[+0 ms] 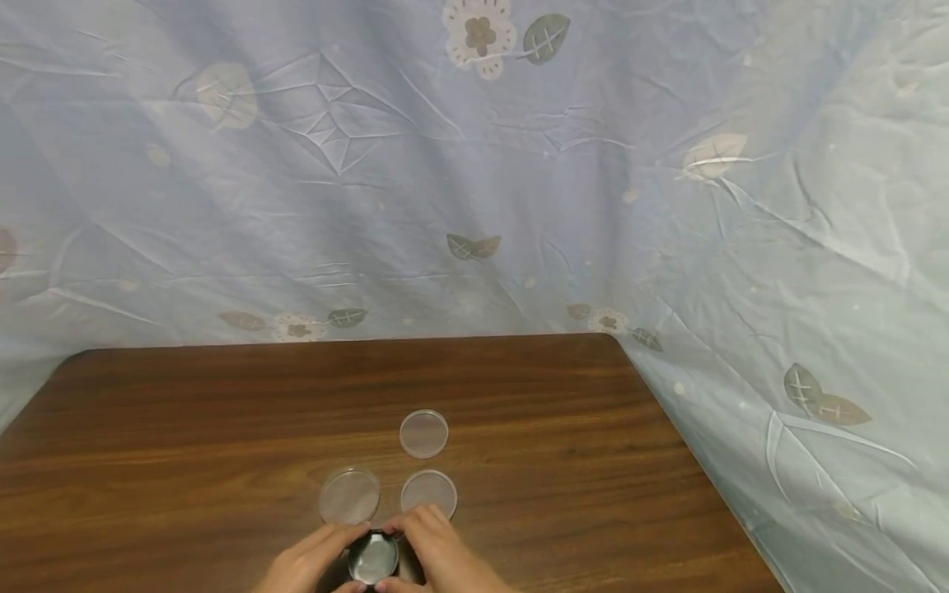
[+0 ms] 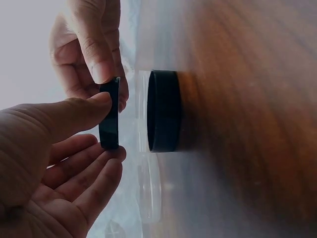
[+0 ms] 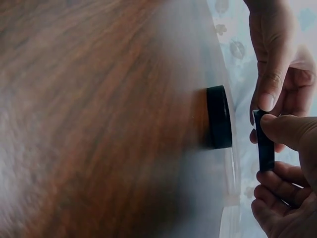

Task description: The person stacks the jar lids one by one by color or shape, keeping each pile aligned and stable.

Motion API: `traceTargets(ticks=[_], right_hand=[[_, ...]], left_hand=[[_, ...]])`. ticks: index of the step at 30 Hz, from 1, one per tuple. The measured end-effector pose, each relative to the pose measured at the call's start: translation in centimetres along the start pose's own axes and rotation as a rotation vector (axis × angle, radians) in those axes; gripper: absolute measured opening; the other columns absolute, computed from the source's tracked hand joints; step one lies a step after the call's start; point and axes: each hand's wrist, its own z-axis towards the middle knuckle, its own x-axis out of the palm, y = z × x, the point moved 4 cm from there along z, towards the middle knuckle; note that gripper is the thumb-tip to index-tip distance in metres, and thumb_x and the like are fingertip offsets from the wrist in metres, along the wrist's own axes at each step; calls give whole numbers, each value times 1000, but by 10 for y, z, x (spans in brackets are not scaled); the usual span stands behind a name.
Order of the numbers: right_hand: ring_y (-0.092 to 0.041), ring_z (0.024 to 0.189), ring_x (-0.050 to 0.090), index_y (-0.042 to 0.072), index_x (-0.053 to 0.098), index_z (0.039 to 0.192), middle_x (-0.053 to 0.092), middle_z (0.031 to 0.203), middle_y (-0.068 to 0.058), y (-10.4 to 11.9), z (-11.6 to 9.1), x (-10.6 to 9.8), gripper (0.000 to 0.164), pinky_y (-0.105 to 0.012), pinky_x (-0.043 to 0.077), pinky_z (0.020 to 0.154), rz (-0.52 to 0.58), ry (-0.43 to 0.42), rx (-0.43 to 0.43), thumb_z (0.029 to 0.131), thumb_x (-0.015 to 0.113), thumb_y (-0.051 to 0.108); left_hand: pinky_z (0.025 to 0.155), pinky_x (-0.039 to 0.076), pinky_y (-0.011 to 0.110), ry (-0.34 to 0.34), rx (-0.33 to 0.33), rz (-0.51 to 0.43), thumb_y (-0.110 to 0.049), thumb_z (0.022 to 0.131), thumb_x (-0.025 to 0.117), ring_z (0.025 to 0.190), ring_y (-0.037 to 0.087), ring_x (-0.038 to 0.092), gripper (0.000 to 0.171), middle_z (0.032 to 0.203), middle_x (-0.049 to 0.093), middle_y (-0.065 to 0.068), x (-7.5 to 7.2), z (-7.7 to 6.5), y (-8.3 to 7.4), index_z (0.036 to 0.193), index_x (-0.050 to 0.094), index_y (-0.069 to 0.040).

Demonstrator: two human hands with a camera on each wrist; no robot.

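Both hands hold a small black-rimmed round lid (image 1: 373, 558) with a pale, shiny centre, at the bottom of the head view. My left hand (image 1: 310, 558) grips its left edge between thumb and fingers. On the opposite edge, my right hand (image 1: 436, 545) pinches the rim the same way. From the side, in the left wrist view, the lid looks thin and flat, raised off the table. A wider, taller black round container (image 2: 164, 111) stands on the wood below it, apart from the lid. The hands partly cover this container in the head view.
Three clear round shallow dishes lie just beyond the hands: a left dish (image 1: 348, 496), a right dish (image 1: 428, 492) close to the right fingers, and a far dish (image 1: 424, 434). The brown wooden table (image 1: 185, 412) ends against a pale patterned cloth (image 1: 371, 206) behind and at right.
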Motion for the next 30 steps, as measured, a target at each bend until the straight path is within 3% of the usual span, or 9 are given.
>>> traceTargets(ticks=[2, 7, 10, 14, 17, 23, 30], right_hand=[[-8, 114, 48, 16, 55, 139, 61, 127, 1, -11, -2, 14, 54, -18, 49, 93, -5, -14, -20, 102, 61, 55], [-6, 114, 48, 17, 55, 138, 60, 127, 3, -16, -2, 23, 55, -14, 46, 93, -26, -14, -31, 101, 63, 55], [-5, 111, 47, 16, 56, 137, 60, 125, 4, -11, -2, 22, 53, -10, 43, 92, -39, -18, -39, 101, 65, 53], [-5, 111, 48, 16, 57, 136, 61, 124, 4, -11, -2, 26, 52, -8, 40, 93, -66, -46, -78, 100, 66, 52], [-6, 112, 49, 17, 57, 135, 61, 124, 5, -14, -2, 31, 53, -8, 39, 96, -84, -50, -98, 97, 71, 51], [-6, 114, 49, 19, 57, 134, 60, 125, 7, -14, -2, 35, 64, -10, 40, 100, -121, -8, -105, 85, 81, 51], [-4, 116, 51, 20, 57, 135, 60, 125, 8, -7, -3, 33, 59, -10, 40, 102, -130, -17, -120, 90, 77, 52]], left_hand=[[78, 58, 17, -10, -16, -4, -48, 77, 91, 104, -2, 68, 68, 126, 68, -18, -1, -2, 0, 138, 66, -27], [78, 58, 18, -13, -59, -26, -47, 77, 90, 106, 0, 70, 67, 127, 69, -18, -3, -6, -3, 137, 67, -29], [81, 55, 11, -55, -24, -57, -50, 78, 90, 104, 1, 70, 64, 123, 71, -14, -16, -1, -13, 132, 69, -23], [84, 47, 3, -117, 30, -101, -52, 72, 92, 99, 2, 70, 70, 113, 74, -5, -43, 13, -36, 125, 70, -12], [82, 44, 0, -109, 3, -137, -44, 68, 96, 97, -1, 68, 69, 109, 74, -4, -54, 17, -46, 123, 71, -10], [82, 42, -2, -124, -26, -161, -27, 62, 99, 95, -6, 66, 69, 107, 73, -7, -59, 12, -53, 124, 72, -11], [90, 42, -3, -155, -16, -205, -18, 60, 99, 101, -5, 67, 74, 111, 75, -4, -55, 5, -52, 128, 70, -13]])
